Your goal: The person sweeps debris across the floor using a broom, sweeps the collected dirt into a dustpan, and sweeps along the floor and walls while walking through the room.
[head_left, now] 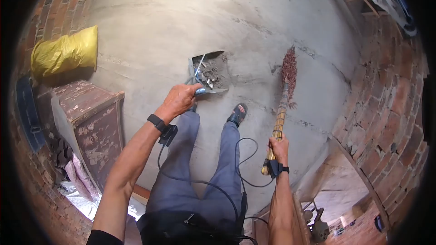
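Observation:
My left hand (181, 98) is closed round the handle of a dustpan (191, 69), which is low over or on the concrete floor in front of my feet. Grey dirt and scraps of debris (210, 73) lie in the pan and at its open right side. My right hand (279, 149) grips the bound yellow handle of a broom (278, 127). Its reddish bristle head (289, 66) points away from me, on or just above the floor, to the right of the dustpan and apart from it.
A worn wooden cabinet (97, 131) stands at the left, with a full yellow sack (68, 51) beyond it. Brick walls rise on both sides, the right one (386, 122) beside a doorway. Black cables hang from my wrists across my legs.

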Demonstrator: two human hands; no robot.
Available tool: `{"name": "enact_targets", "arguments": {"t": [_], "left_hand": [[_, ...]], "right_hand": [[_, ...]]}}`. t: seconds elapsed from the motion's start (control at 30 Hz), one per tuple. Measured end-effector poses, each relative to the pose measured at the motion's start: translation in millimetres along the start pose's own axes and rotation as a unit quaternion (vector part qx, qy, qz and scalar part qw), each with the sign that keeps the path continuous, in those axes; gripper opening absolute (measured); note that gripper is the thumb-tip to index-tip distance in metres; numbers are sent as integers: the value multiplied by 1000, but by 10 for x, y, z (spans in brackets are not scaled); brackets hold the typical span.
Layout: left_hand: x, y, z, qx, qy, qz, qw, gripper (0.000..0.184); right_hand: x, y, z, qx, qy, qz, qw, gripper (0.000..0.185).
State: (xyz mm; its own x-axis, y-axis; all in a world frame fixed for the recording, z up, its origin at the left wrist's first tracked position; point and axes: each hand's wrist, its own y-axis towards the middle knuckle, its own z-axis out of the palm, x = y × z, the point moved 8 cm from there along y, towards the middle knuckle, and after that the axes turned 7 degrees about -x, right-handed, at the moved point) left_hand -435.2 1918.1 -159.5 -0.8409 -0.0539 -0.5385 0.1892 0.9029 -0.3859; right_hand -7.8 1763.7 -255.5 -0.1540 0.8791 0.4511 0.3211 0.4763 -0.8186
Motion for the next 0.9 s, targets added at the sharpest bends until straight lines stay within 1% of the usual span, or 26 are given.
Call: {"name": "enact_targets", "arguments": {"t": [0.03,0.1,0.17,0.23,0.3,0.33,0.37,0.4,0.43,0.47,0.5,0.57,0.6,0.63,0.7,0.73,0.8,0.9], "left_hand": [[-13,17,16,6,-3,5,1000,35],[-9,72,-3,11,3,15,1000,18],[-56,163,-34,4,0,37,999,19],[-83,27,24,0,-11,36,999,20],[-88,108,38,10,-9,22,1000,23],[-111,115,39,8,-11,39,999,24],[-105,109,59,11,-13,42,999,24],[-94,121,67,6,-12,45,999,24],[-87,138,50,2,-10,50,999,24],[-102,136,4,-14,-34,54,998,21],[-86,110,0,-12,-34,54,998,21],[-17,114,21,8,-13,38,999,18],[0,109,-9,4,-12,37,999,18],[25,84,-34,6,-16,32,999,17],[93,17,-83,10,-19,25,999,15],[123,4,-117,6,-14,25,1000,16],[218,-19,-189,-3,-9,20,1000,17],[357,-6,-346,-37,-31,34,998,21]], "right_hand": [[-60,75,94,-7,1,5,1000,33],[-190,186,500,12,74,35,997,29],[-260,178,1125,-5,105,6,994,28],[-30,-161,1804,13,157,57,986,29],[-66,-288,2431,29,136,57,989,30],[-35,-394,2723,46,145,70,986,29],[-12,-519,2956,63,152,85,983,29],[107,-633,3067,61,154,84,983,29],[279,-798,3181,82,145,95,982,28],[346,-934,3273,104,134,107,980,27],[327,-1012,3323,103,135,109,979,27],[363,-1164,3407,135,128,76,980,28],[362,-1207,3418,139,113,40,983,29],[429,-1317,3374,143,112,38,983,29],[495,-1596,3223,162,142,77,974,33],[516,-1698,3143,164,142,76,973,33],[499,-1864,2934,148,171,94,970,37],[555,-1865,2544,172,193,80,963,40]]}}
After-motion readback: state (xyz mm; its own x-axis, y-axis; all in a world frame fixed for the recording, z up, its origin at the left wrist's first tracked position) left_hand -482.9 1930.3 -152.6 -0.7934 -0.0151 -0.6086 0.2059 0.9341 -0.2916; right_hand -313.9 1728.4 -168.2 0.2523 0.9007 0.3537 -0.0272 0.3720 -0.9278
